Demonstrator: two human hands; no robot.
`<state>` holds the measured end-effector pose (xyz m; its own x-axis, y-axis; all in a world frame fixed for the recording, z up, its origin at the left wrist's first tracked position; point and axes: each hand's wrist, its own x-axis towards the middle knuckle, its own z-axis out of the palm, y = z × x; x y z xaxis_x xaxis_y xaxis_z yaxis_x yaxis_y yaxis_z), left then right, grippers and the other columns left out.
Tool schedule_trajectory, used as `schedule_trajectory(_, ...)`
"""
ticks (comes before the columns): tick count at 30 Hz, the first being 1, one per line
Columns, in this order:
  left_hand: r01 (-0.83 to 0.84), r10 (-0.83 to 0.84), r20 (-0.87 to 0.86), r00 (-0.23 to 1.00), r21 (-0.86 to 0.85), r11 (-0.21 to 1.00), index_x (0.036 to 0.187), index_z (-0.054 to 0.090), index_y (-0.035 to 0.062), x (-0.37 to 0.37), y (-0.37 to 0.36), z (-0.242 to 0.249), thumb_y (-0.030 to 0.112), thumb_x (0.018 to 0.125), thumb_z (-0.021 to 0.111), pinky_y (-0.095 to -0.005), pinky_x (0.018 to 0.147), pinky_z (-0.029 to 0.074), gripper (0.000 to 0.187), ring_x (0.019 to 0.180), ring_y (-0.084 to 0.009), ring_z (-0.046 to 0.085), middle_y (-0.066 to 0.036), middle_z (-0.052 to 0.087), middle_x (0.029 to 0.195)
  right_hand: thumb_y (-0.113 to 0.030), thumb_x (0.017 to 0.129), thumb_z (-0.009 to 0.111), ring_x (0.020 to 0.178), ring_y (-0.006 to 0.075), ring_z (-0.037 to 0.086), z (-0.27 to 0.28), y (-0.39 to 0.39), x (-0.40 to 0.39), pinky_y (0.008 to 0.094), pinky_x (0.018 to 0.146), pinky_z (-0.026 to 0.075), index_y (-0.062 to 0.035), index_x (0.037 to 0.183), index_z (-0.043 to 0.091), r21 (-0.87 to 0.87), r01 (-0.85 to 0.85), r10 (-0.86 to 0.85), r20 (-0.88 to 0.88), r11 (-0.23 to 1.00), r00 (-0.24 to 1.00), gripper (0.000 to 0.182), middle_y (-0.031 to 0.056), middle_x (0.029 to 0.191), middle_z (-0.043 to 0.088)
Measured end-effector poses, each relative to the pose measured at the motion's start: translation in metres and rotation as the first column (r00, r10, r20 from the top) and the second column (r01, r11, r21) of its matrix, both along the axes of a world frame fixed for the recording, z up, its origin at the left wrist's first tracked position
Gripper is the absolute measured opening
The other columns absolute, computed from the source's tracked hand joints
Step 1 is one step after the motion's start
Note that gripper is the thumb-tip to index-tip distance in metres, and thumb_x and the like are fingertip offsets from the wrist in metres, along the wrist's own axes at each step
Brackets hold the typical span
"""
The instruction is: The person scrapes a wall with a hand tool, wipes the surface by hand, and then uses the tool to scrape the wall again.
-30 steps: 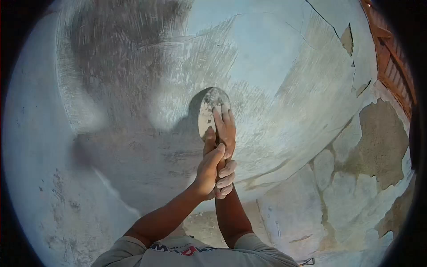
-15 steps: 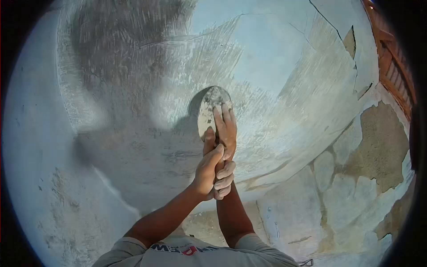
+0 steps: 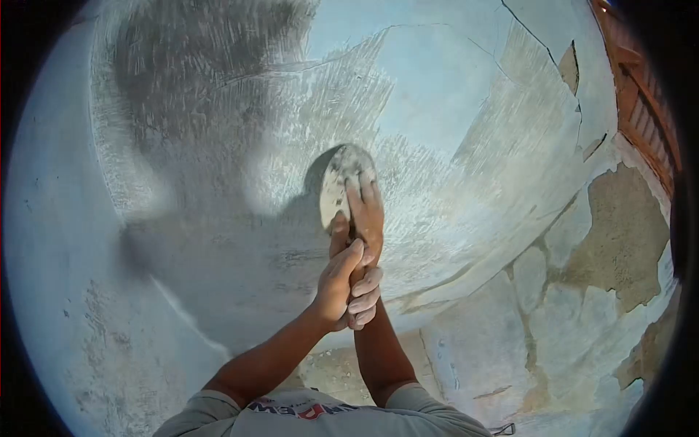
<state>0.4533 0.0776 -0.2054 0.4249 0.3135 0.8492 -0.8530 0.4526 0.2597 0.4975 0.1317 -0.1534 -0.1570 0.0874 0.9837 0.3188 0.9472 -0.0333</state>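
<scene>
The right hand [image 3: 364, 218] lies stretched along the handle of a rounded, plaster-crusted grey scraper blade [image 3: 336, 186], its fingers [image 3: 362, 191] flat on the back of the blade and pressing it against the wall. The left hand [image 3: 342, 288] is wrapped around the right wrist just below, fingers curled shut over it and thumb pointing up toward the tool. The blade sits directly above both hands, its tip the farthest point from the body, and casts a dark shadow to its left. Around it spreads the pale blue, scratched and scraped plaster wall [image 3: 451, 102], cracked at the upper right. Lower right, tan patches of bare render [image 3: 626, 240] show where the coating has flaked off.
</scene>
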Motion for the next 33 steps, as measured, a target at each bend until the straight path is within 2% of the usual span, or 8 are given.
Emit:
schedule_trajectory(2, 0.026, -0.024, -0.025, 0.999, 0.084, 0.996, 0.119, 0.053, 0.0241, 0.001, 0.021, 0.041, 0.067, 0.109, 0.034, -0.0395, 0.036, 0.044, 0.048, 0.045, -0.0165, 0.051, 0.001, 0.050, 0.068, -0.013, 0.104, 0.063, 0.138, 0.0430, 0.058, 0.017, 0.002, -0.012, 0.0583, 0.116, 0.044, -0.0022, 0.141, 0.066, 0.036, 0.016, -0.012, -0.117, 0.999, 0.993, 0.038, 0.0183, 0.149, 0.062)
schedule_trajectory(6, -0.683, 0.456, -0.571, 0.683, -0.277, 0.676, 0.108, 0.053, 0.0218, -0.008, -0.032, 0.134, 0.063, 0.110, 0.042, -0.0302, 0.033, 0.037, 0.042, 0.041, -0.0117, 0.042, 0.003, 0.046, 0.067, -0.009, 0.103, 0.063, 0.139, 0.0427, 0.057, 0.078, 0.025, -0.016, 0.0568, 0.116, 0.044, -0.0007, 0.139, 0.066, 0.124, 0.025, -0.005, -0.164, 0.992, 0.986, 0.038, 0.0202, 0.149, 0.061)
schedule_trajectory(11, -0.198, 0.171, -0.119, 0.978, -0.282, 0.939, 0.119, 0.057, 0.0211, 0.003, -0.012, 0.017, 0.068, 0.109, 0.038, -0.0395, 0.039, 0.046, 0.052, 0.049, -0.0180, 0.052, -0.001, 0.051, 0.072, -0.012, 0.102, 0.062, 0.143, 0.0486, 0.051, 0.015, 0.016, -0.011, 0.0583, 0.116, 0.042, -0.0048, 0.143, 0.066, 0.010, -0.022, 0.023, -0.106, 1.000, 0.994, 0.041, 0.0231, 0.152, 0.058)
schedule_trajectory(14, 0.245, -0.271, 0.095, 0.958, 0.223, 0.944, 0.142, 0.055, 0.0177, 0.006, 0.029, -0.029, 0.079, 0.104, 0.032, -0.0526, 0.064, 0.057, 0.075, 0.076, -0.0296, 0.067, -0.012, 0.060, 0.094, -0.014, 0.104, 0.060, 0.145, 0.0463, 0.050, -0.020, -0.002, -0.004, 0.0579, 0.118, 0.040, -0.0035, 0.144, 0.065, -0.100, 0.015, -0.018, -0.028, 0.995, 0.999, 0.041, 0.0227, 0.153, 0.057)
schedule_trajectory(19, 0.126, -0.124, -0.028, 0.992, 0.090, 0.988, 0.122, 0.054, 0.0188, 0.004, 0.045, 0.055, 0.071, 0.107, 0.037, -0.0433, 0.045, 0.048, 0.056, 0.054, -0.0221, 0.056, -0.004, 0.054, 0.075, -0.020, 0.110, 0.053, 0.145, 0.0393, 0.053, 0.035, -0.002, -0.013, 0.0546, 0.121, 0.039, -0.0032, 0.144, 0.065, -0.010, 0.030, -0.031, -0.149, 1.000, 0.988, 0.039, 0.0194, 0.149, 0.062)
schedule_trajectory(21, -0.666, 0.437, -0.555, 0.708, -0.318, 0.674, 0.102, 0.047, 0.0218, -0.002, -0.035, 0.140, 0.059, 0.110, 0.048, -0.0289, 0.032, 0.033, 0.038, 0.038, -0.0095, 0.040, 0.004, 0.043, 0.062, -0.020, 0.110, 0.055, 0.144, 0.0403, 0.053, 0.060, -0.004, -0.006, 0.0549, 0.120, 0.040, -0.0033, 0.143, 0.066, 0.002, -0.019, 0.019, -0.151, 1.000, 0.988, 0.038, 0.0196, 0.148, 0.063)
schedule_trajectory(30, -0.087, 0.087, -0.007, 0.996, -0.110, 0.990, 0.108, 0.047, 0.0220, 0.019, 0.002, 0.000, 0.062, 0.110, 0.045, -0.0359, 0.035, 0.040, 0.040, 0.043, -0.0163, 0.048, 0.001, 0.047, 0.068, -0.021, 0.110, 0.058, 0.139, 0.0435, 0.057, -0.017, -0.007, -0.011, 0.0560, 0.118, 0.042, -0.0025, 0.138, 0.069, -0.141, -0.007, -0.012, -0.131, 0.990, 0.991, 0.036, 0.0190, 0.143, 0.067)
schedule_trajectory(33, -0.195, 0.154, -0.177, 0.972, -0.242, 0.950, 0.111, 0.047, 0.0221, 0.010, -0.007, 0.028, 0.061, 0.111, 0.044, -0.0362, 0.036, 0.041, 0.039, 0.046, -0.0162, 0.050, 0.000, 0.048, 0.069, -0.020, 0.109, 0.058, 0.139, 0.0429, 0.057, 0.015, 0.003, -0.007, 0.0554, 0.117, 0.042, -0.0029, 0.139, 0.068, 0.021, -0.088, 0.090, -0.149, 0.996, 0.985, 0.035, 0.0177, 0.143, 0.067)
